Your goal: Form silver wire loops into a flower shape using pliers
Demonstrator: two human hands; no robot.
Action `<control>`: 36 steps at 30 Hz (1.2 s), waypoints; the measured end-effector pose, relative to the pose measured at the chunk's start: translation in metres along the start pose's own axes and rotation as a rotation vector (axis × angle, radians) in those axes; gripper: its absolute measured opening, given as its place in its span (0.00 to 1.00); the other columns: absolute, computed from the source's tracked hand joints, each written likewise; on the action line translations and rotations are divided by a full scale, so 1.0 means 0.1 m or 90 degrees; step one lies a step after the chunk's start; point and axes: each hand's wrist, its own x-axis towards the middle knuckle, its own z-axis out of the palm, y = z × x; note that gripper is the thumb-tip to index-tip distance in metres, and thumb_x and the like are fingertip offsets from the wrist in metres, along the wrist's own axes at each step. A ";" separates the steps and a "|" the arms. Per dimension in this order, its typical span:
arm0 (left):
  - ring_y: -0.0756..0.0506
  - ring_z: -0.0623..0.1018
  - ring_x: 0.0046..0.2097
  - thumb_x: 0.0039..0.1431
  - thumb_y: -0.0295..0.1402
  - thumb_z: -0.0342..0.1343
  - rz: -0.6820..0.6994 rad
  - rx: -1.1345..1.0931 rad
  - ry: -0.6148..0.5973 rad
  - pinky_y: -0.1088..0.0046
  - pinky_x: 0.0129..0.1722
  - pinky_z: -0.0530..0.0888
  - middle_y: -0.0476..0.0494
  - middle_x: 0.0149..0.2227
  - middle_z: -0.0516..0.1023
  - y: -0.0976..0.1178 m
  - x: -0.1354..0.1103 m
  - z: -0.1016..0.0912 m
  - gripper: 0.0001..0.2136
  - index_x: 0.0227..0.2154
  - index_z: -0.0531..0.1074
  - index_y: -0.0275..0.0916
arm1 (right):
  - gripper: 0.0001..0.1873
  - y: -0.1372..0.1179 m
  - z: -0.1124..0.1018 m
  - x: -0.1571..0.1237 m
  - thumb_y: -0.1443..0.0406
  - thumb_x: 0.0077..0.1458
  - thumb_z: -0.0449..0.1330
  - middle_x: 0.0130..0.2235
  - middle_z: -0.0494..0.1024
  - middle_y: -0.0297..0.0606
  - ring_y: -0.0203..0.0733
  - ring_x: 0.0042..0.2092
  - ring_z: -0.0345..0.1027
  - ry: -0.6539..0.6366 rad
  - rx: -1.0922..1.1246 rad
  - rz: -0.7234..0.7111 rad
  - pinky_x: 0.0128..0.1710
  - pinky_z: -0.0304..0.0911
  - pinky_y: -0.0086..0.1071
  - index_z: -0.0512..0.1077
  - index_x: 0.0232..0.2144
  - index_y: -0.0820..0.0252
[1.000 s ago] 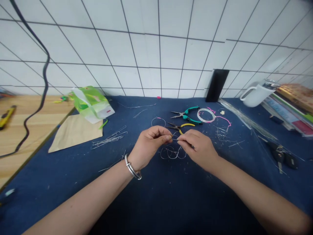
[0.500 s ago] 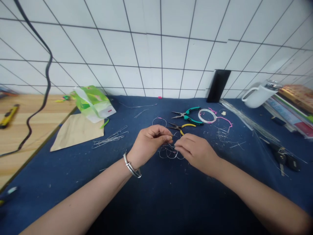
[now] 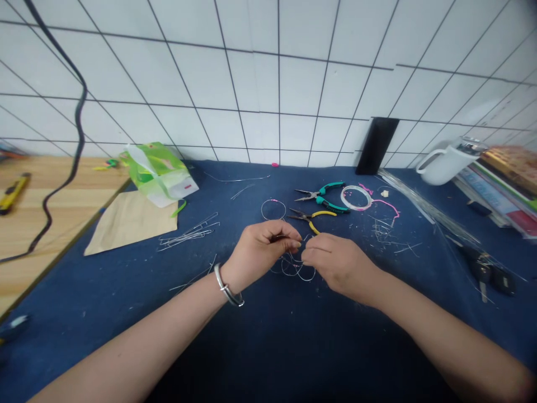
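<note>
Thumb and fingers of my left hand (image 3: 268, 246) are pinched together on thin wire, just left of my right hand (image 3: 338, 258). My right hand is closed too, its fingertips at the same wire; the exact grip is hidden. Below the fingertips hang several thin wire loops (image 3: 298, 273) with small pink spots. Beyond my left hand a single wire ring (image 3: 273, 209) with a pink bit on top lies on the dark blue cloth (image 3: 251, 347). Yellow-handled pliers (image 3: 312, 217) lie behind my fingers, and teal-handled pliers (image 3: 323, 196) rest farther back.
On the left are bent wires (image 3: 188, 234), a beige sheet (image 3: 134, 221), a green bag (image 3: 159, 170) and a yellow cutter (image 3: 14, 193). On the right are a white ring (image 3: 356, 191), wire scraps (image 3: 384, 232), long wires (image 3: 428, 201), keys (image 3: 484, 274) and a white mug (image 3: 444, 163).
Both hands have shifted slightly down and right in the view, staying close together. The wire ring behind my left hand shows more fully. The camera view has tilted slightly.
</note>
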 end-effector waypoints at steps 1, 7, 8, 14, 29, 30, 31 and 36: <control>0.49 0.75 0.29 0.47 0.24 0.58 -0.001 -0.001 -0.003 0.76 0.29 0.72 0.48 0.25 0.76 0.00 0.00 0.00 0.04 0.25 0.75 0.38 | 0.13 -0.01 0.00 0.00 0.71 0.57 0.46 0.35 0.72 0.39 0.37 0.37 0.64 0.005 0.007 -0.004 0.36 0.61 0.31 0.70 0.32 0.60; 0.49 0.76 0.29 0.49 0.26 0.58 -0.028 -0.076 0.038 0.76 0.29 0.72 0.47 0.26 0.76 -0.02 0.03 -0.02 0.02 0.27 0.73 0.36 | 0.05 -0.02 0.02 0.02 0.65 0.55 0.54 0.34 0.71 0.37 0.36 0.37 0.65 0.164 0.105 0.123 0.38 0.62 0.31 0.68 0.35 0.59; 0.49 0.76 0.29 0.49 0.26 0.57 -0.025 -0.076 0.042 0.76 0.29 0.72 0.47 0.27 0.76 -0.02 0.03 -0.02 0.02 0.28 0.72 0.36 | 0.05 -0.01 0.02 0.02 0.65 0.55 0.54 0.34 0.71 0.37 0.36 0.37 0.65 0.180 0.108 0.139 0.38 0.62 0.30 0.68 0.35 0.59; 0.50 0.76 0.29 0.50 0.27 0.57 -0.020 -0.074 0.033 0.75 0.29 0.72 0.47 0.26 0.76 -0.03 0.03 -0.02 0.01 0.28 0.72 0.37 | 0.04 0.00 0.05 0.01 0.66 0.55 0.54 0.33 0.71 0.36 0.35 0.37 0.64 0.204 0.091 0.160 0.38 0.60 0.29 0.68 0.33 0.59; 0.46 0.76 0.35 0.47 0.30 0.60 0.048 -0.186 0.299 0.70 0.38 0.72 0.45 0.30 0.76 -0.06 -0.05 0.17 0.06 0.29 0.71 0.35 | 0.10 -0.32 -0.10 0.14 0.65 0.55 0.52 0.28 0.73 0.32 0.36 0.32 0.66 0.159 0.131 0.369 0.33 0.58 0.28 0.73 0.30 0.55; 0.46 0.76 0.36 0.47 0.30 0.60 0.054 -0.190 0.306 0.69 0.39 0.72 0.45 0.30 0.76 -0.06 -0.06 0.18 0.06 0.29 0.71 0.35 | 0.10 -0.36 -0.10 0.15 0.65 0.55 0.51 0.29 0.74 0.32 0.36 0.33 0.67 0.170 0.151 0.377 0.33 0.58 0.29 0.73 0.32 0.55; 0.46 0.76 0.36 0.47 0.30 0.60 0.059 -0.196 0.311 0.69 0.39 0.71 0.45 0.31 0.76 -0.05 -0.07 0.20 0.06 0.29 0.71 0.35 | 0.11 -0.39 -0.09 0.16 0.65 0.55 0.51 0.31 0.75 0.33 0.36 0.34 0.68 0.189 0.180 0.390 0.34 0.59 0.29 0.73 0.34 0.55; 0.46 0.76 0.37 0.48 0.30 0.60 0.052 -0.250 0.283 0.68 0.40 0.71 0.45 0.32 0.76 -0.04 -0.15 0.28 0.06 0.30 0.71 0.35 | 0.13 -0.50 0.01 0.21 0.61 0.55 0.51 0.30 0.75 0.34 0.31 0.21 0.62 0.316 0.418 0.487 0.23 0.58 0.27 0.72 0.38 0.58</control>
